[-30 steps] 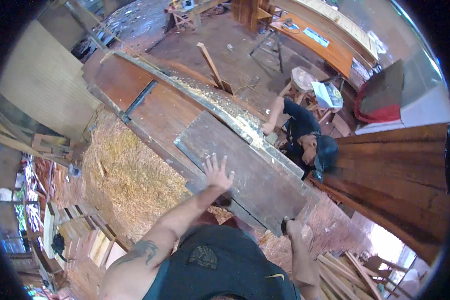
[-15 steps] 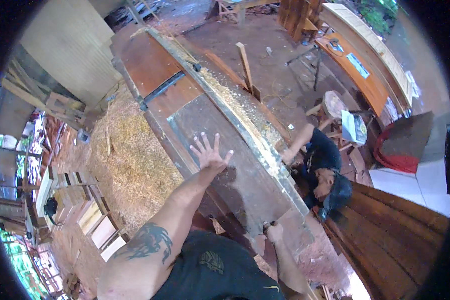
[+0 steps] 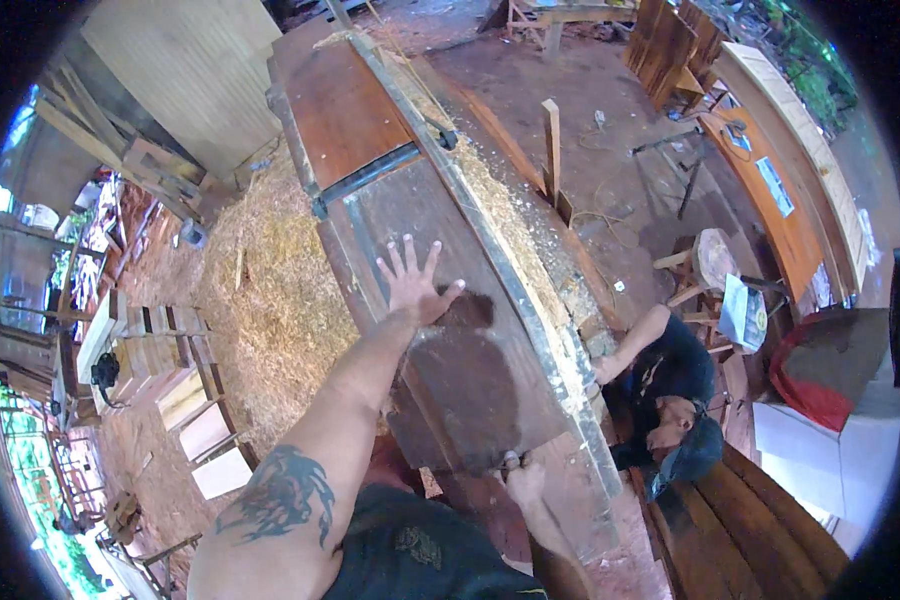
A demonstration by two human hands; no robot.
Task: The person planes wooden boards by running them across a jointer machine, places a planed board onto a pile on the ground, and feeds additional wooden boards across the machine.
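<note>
Left hand [image 3: 415, 297] splayed flat on board [image 3: 470, 390], holding nothing | right hand [image 3: 524, 482] curled at near end (can't tell if gripping) | risk: board skewing if left palm slips

golden shavings heap [image 3: 280, 275] | pale ribbed panel [image 3: 185, 75] | round-topped wooden stool [image 3: 715, 258] | orange tabletop [image 3: 798, 242] bearing bluish sheet [image 3: 774, 187]

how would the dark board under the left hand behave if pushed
The dark board looks stiff, showing no obvious sag. Lying flat on the long table, it would probably slide rather than tip. Its breadth suggests some weight.
</note>
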